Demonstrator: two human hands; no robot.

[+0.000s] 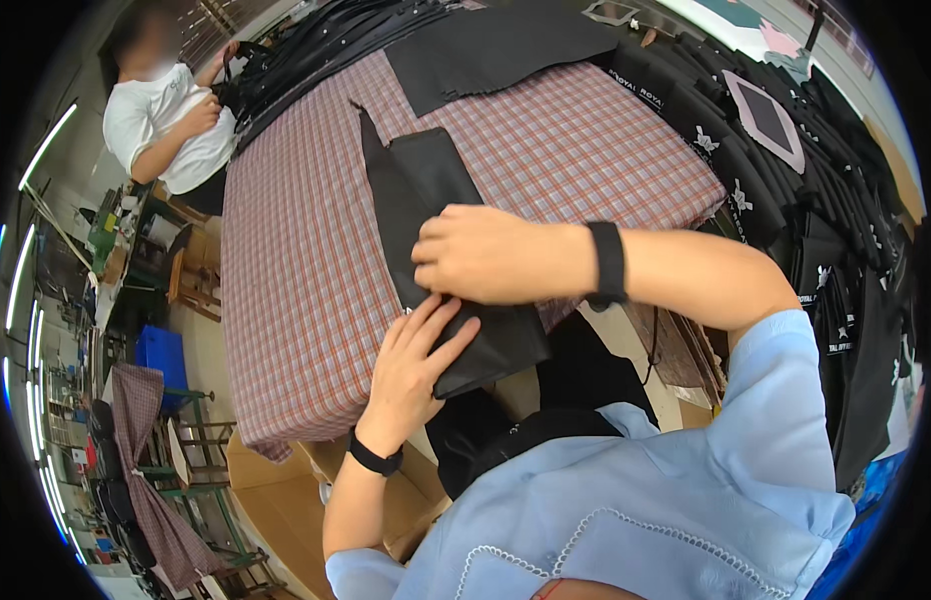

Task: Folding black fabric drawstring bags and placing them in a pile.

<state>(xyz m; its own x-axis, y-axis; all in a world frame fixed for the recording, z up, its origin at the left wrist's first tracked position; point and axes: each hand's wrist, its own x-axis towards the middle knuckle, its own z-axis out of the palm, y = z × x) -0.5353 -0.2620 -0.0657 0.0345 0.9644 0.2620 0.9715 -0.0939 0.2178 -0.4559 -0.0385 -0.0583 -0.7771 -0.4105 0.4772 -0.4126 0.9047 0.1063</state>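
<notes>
A folded black fabric bag or cover (428,169) lies lengthwise on a table with a red-and-white checked cloth (308,247), its near end reaching past the table's edge. My left hand (417,356) rests on its near part, fingers spread and pressed to the black material. My right hand (469,251) lies just beyond, over the middle of the piece, knuckles up and fingers curled down; its fingertips are partly hidden, so whether they pinch the fabric does not show. A narrow pointed strip of the material sticks out at the far end.
A flat black sheet (495,56) lies at the table's far side. Piles of black printed bags (818,247) stand on the right. Another person (173,124) handles black pieces at the far left. An open cardboard box (285,502) sits below the near left table edge.
</notes>
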